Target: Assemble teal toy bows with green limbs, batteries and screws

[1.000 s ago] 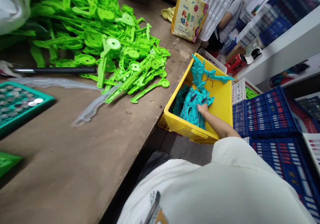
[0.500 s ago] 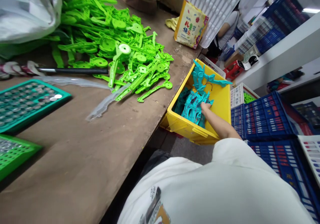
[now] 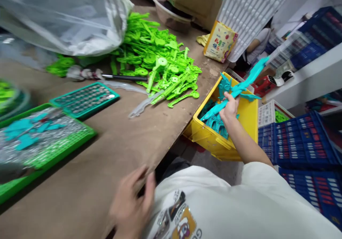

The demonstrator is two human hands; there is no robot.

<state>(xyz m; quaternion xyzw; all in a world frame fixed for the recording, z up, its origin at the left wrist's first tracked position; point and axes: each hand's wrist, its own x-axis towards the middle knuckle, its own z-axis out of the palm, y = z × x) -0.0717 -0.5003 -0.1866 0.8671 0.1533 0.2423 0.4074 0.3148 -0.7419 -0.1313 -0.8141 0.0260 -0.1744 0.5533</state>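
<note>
My right hand [image 3: 229, 110] is closed round a long teal plastic part [image 3: 242, 86] and holds it slanted above the yellow bin [image 3: 249, 112]. More teal parts [image 3: 215, 122] lie inside that bin, which stands beside the table's right edge. My left hand [image 3: 132, 199] hovers low at the table's near edge, blurred, with fingers apart and nothing in it. A pile of bright green plastic parts [image 3: 160, 62] lies at the back of the brown table [image 3: 88, 167].
Green trays [image 3: 85, 100] of small metal discs sit at the left, one with teal pieces [image 3: 29, 130] on it. A clear plastic bag [image 3: 66, 14], a black rod [image 3: 124, 78], a printed paper bag [image 3: 220, 41] and blue crates [image 3: 296, 139] surround the area. Another person's arm [image 3: 253, 46] shows behind.
My right hand has closed on a teal part and lifted it out of the yellow bin. My left hand has come into view. The camera has swung left and up.
</note>
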